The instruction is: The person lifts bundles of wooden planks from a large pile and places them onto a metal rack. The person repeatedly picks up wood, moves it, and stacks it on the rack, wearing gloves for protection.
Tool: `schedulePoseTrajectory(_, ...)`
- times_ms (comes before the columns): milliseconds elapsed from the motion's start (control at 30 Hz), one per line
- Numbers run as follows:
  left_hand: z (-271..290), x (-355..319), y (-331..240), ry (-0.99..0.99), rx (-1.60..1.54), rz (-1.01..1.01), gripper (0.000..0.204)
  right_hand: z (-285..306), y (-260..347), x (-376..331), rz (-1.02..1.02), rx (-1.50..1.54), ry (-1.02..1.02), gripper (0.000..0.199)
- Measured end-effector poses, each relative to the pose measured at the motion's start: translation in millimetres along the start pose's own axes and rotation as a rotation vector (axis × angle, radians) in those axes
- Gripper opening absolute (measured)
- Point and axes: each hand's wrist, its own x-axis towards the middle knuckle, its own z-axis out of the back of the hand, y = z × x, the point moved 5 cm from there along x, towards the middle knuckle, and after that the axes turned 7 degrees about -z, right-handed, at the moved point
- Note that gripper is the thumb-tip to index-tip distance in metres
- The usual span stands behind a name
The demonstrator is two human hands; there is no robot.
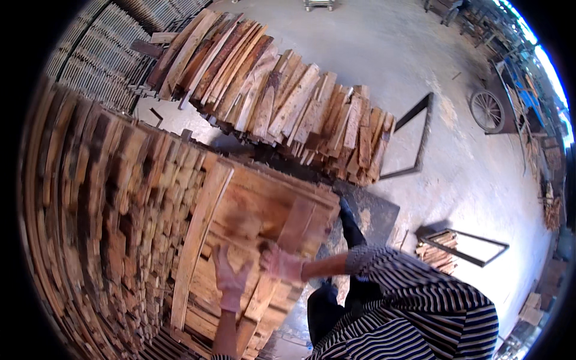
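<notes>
Both my hands wear thin pale pinkish gloves and are over a stack of wooden boards [252,201]. My left hand [231,276] has its fingers spread and holds nothing. Close beside it, my right hand [283,263] is smeared by motion; its fingers look bent, and whether they grip anything is unclear. Just below the right hand lies a narrow light board [261,297]. A reddish-brown board [298,222] lies further up the stack. Along the stack's left side runs a long pale plank [197,249].
A tall wall of stacked planks [114,198] rises at my left. Beyond the stack, a long row of rough boards [288,108] stretches across. Metal frames [425,129] stand to the right, one with a small wood pile [437,252]. A spoked wheel [486,111] is far right.
</notes>
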Motion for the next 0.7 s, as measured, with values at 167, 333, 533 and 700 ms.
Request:
schedulePoseTrajectory(167, -118.2, 255.3, -12.1, -0.117, -0.578, -0.022, 0.088, 94.9, -108.9, -15.7, 0.054, 0.946, 0.032, 0.056)
schedulePoseTrajectory(333, -262.8, 460.3, -14.0, 0.133, 0.228, 0.192, 0.116, 17.6, -317.6, -73.3, -0.614, 1.135, 0.045, 0.063)
schedulePoseTrajectory(533, -295.8, 532.0, 184.8, -0.051, 0.292, 0.328, 0.109, -109.1, -442.2, -64.0, -1.035, 1.291, 0.100, 0.064)
schedulePoseTrajectory(700, -356.2, 541.4, 146.1, -0.077, 0.208, 0.406, 0.103, -270.3, -522.3, 23.0, -1.209, 1.405, -0.008, 0.100)
